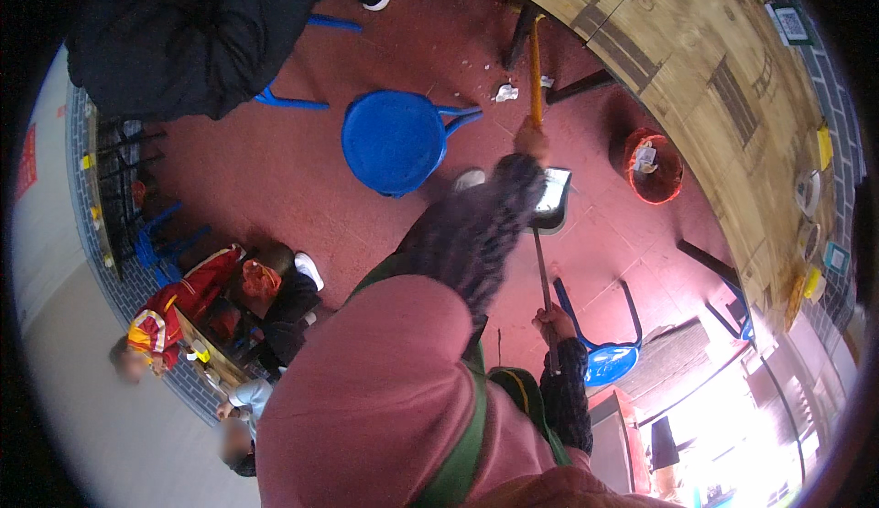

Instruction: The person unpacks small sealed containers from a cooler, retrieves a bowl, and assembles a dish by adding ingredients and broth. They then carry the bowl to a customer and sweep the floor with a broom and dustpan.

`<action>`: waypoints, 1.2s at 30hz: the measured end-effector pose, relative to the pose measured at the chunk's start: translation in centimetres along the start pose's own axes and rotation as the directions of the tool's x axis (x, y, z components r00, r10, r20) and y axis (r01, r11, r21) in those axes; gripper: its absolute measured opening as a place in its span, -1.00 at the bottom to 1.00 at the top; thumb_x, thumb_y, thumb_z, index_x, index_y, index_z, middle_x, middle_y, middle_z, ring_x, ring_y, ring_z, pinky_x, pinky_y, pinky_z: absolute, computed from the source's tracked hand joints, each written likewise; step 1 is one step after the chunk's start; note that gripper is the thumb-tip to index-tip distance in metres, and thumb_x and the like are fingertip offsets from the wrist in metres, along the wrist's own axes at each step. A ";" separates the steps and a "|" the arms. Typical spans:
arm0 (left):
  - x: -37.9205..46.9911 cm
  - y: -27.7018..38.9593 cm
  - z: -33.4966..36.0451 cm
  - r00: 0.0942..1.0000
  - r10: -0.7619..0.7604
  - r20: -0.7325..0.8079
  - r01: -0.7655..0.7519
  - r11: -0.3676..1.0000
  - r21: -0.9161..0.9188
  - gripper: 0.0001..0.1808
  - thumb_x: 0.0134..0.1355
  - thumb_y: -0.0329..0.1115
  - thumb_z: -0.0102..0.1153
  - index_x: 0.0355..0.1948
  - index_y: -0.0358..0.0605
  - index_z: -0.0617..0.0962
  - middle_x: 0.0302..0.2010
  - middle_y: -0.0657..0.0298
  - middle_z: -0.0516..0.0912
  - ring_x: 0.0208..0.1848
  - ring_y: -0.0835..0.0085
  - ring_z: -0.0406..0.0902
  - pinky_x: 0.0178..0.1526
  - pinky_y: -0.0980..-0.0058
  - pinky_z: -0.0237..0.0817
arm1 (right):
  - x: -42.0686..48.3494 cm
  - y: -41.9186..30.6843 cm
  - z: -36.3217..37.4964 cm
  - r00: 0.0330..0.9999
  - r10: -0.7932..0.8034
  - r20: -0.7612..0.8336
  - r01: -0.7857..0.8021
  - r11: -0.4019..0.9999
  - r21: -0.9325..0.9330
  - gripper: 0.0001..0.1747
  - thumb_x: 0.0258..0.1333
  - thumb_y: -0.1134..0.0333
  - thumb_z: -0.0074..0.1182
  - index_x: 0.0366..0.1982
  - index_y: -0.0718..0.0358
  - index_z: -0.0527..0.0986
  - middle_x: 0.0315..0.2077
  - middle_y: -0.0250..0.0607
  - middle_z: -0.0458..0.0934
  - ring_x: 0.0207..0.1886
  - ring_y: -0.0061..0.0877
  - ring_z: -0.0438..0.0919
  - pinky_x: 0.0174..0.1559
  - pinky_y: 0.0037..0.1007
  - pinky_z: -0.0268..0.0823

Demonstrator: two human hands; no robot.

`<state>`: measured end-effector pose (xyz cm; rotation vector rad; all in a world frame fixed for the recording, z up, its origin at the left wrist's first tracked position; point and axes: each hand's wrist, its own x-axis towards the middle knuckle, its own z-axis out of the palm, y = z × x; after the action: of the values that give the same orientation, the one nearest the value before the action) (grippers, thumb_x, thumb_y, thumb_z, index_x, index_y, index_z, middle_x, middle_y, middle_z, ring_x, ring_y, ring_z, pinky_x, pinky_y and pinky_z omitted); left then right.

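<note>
My left hand (530, 141) is closed around a yellow-orange broom handle (535, 75) that reaches toward the table's underside. My right hand (555, 322) grips the thin handle (542, 261) of a long-handled dustpan. The dustpan (553, 199) rests on the red floor, partly behind my sleeve, with a pale surface and some dark specks in it. Crumpled white paper (507, 92) and small white scraps lie on the floor beside the broom handle. The broom's far end is hard to make out under the table edge.
A wooden table (714, 89) curves along the right. A red wastebasket (652, 168) holds paper. A blue stool (393, 141) stands left of my arm, another blue stool (611, 364) lower right. A person in black (185, 41) is at upper left; other people sit at lower left.
</note>
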<state>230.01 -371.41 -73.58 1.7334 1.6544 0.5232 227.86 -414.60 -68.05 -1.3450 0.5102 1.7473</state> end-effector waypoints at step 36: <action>-4.6 -6.1 -9.9 0.586 -0.217 0.780 0.465 0.879 -0.105 -0.64 0.23 -0.06 -0.11 -0.48 -0.13 0.50 -0.76 0.15 0.45 -0.66 0.25 0.49 -0.60 0.23 0.24 | 1.4 3.1 -1.9 0.997 0.009 -0.077 0.012 0.963 0.268 -0.66 -0.27 0.72 -0.15 -0.32 0.35 0.23 -0.57 -0.22 0.35 -0.59 -0.45 0.38 -0.44 -0.39 0.42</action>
<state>218.30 -374.23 -70.30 1.0974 1.1541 -0.1496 226.32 -417.19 -70.54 -1.2218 0.7612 1.5643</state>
